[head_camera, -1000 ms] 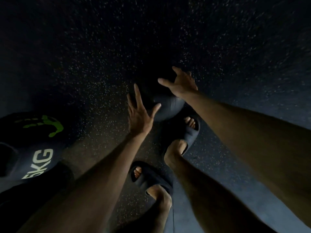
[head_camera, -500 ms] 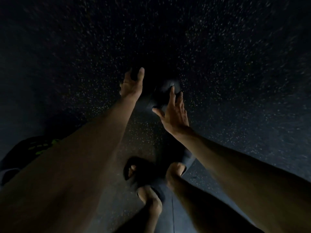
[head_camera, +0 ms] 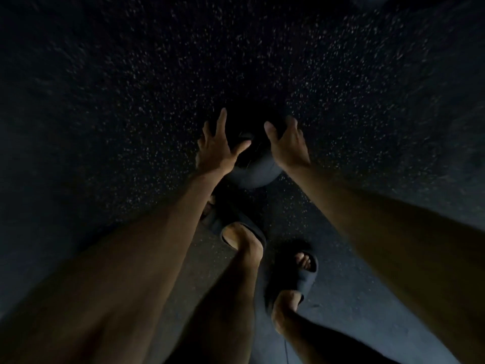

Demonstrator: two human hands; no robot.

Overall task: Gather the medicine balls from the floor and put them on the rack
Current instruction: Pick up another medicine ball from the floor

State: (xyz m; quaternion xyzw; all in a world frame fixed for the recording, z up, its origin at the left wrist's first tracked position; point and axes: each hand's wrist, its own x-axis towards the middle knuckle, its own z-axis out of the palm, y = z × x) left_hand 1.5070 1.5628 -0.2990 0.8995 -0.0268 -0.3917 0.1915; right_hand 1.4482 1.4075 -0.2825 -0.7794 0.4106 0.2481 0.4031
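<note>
A dark medicine ball (head_camera: pixel 253 172) lies on the speckled black floor just ahead of my feet, its far half lost in shadow. My left hand (head_camera: pixel 217 145) reaches down at the ball's left side with its fingers spread and straight. On the right side is my right hand (head_camera: pixel 287 144), fingers loosely bent over the ball's upper edge. Whether either hand touches the ball is too dark to tell. No rack is in view.
My two feet in dark slides stand below the ball, the left foot (head_camera: pixel 236 227) close under it, the right foot (head_camera: pixel 301 277) further back. Dark speckled rubber floor (head_camera: pixel 131 101) spreads all around.
Both hands have come to either side of the ball. My feet have stepped, and the view has shifted so the ball marked 5KG at the left edge is out of sight.
</note>
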